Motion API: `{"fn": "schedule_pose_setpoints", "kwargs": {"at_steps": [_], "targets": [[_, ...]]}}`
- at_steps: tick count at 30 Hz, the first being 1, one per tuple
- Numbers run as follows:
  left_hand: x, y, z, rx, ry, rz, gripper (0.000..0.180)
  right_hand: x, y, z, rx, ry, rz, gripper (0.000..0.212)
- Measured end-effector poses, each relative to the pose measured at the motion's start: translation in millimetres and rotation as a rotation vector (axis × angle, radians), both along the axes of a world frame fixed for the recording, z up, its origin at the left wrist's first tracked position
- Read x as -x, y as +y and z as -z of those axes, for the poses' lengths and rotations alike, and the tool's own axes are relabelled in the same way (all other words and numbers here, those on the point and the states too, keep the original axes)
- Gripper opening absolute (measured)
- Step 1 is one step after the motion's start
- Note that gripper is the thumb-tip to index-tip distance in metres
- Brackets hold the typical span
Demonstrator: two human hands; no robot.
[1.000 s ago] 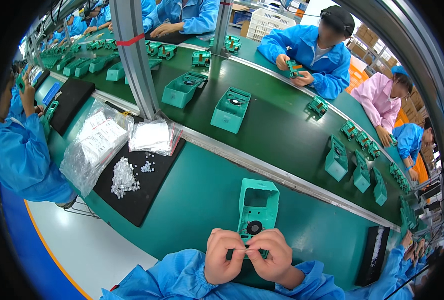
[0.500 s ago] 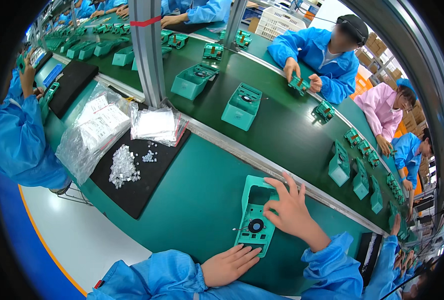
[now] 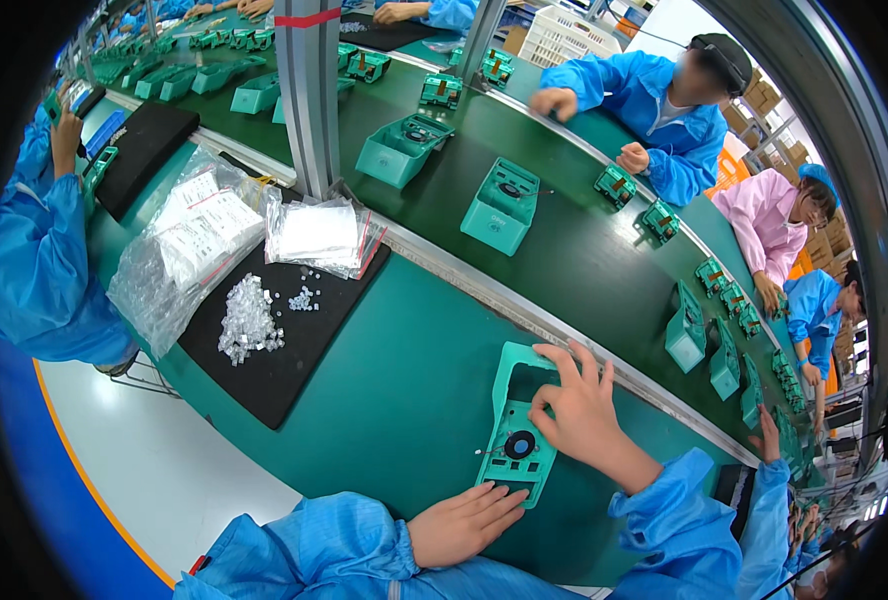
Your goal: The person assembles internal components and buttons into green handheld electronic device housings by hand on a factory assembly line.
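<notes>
In front of me lies a green plastic housing point(image 3: 500, 420) with its inner side up, a round black speaker-like part point(image 3: 519, 445) and a thin wire in its lower half. My left hand point(image 3: 467, 525) rests on the near end, its fingers flat and side by side. From the right, my right hand point(image 3: 586, 412) grips the far right part of the housing with a bent thumb and index finger. Its other fingers stretch past the rim. Whether a small piece sits under the thumb is hidden.
Left of the housing, a black mat point(image 3: 289, 370) carries a pile of small clear pieces point(image 3: 249, 320) and plastic bags point(image 3: 319, 235). Beyond a metal rail point(image 3: 464, 283), the green conveyor point(image 3: 419, 205) bears more housings point(image 3: 501, 207). A metal post point(image 3: 307, 110) stands there; co-workers sit around.
My hands keep nearly the same hold on the housing. Across the conveyor, the co-worker has let go of a green assembly, now on the belt's far side. The view has shifted slightly.
</notes>
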State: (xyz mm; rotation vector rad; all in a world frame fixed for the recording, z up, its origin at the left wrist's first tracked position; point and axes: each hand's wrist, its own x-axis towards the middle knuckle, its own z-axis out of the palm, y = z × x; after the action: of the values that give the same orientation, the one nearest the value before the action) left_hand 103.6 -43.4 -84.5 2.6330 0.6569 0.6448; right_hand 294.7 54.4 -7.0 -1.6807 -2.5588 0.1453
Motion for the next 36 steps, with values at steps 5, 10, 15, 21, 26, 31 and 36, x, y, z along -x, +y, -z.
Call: {"fn": "schedule_pose_setpoints", "kwargs": {"at_steps": [5,10,15,21,26,31,36], "targets": [[1.3,-0.8,-1.0,-0.001,0.02,0.012,0.042,2.1,-1.7,2.6,0.005,0.012,0.02,0.012],[0.4,-1.2,1.3,-0.014,0.007,0.004,0.042,3.0,-4.7,5.5,-0.041,-0.023,0.022,0.012],[-2.0,2.7,0.2,0.001,0.001,0.019,0.043,1.6,2.8,-0.9,0.054,0.011,0.071,0.009],[4.5,6.7,2.4,0.066,-0.014,0.046,0.045,7.1,8.5,5.6,0.061,0.081,0.134,0.019],[28.4,19.2,-19.6,-0.139,-0.253,0.018,0.038,-8.1,2.6,-0.2,0.018,0.163,0.201,0.031],[100.9,61.7,-49.3,-0.172,-0.263,-0.671,0.027,-1.6,4.1,1.7,0.034,0.17,0.25,0.039],[145.6,100.3,-47.9,-0.248,-0.11,-1.163,0.021,2.6,8.0,1.9,0.048,0.228,0.208,0.041]]}}
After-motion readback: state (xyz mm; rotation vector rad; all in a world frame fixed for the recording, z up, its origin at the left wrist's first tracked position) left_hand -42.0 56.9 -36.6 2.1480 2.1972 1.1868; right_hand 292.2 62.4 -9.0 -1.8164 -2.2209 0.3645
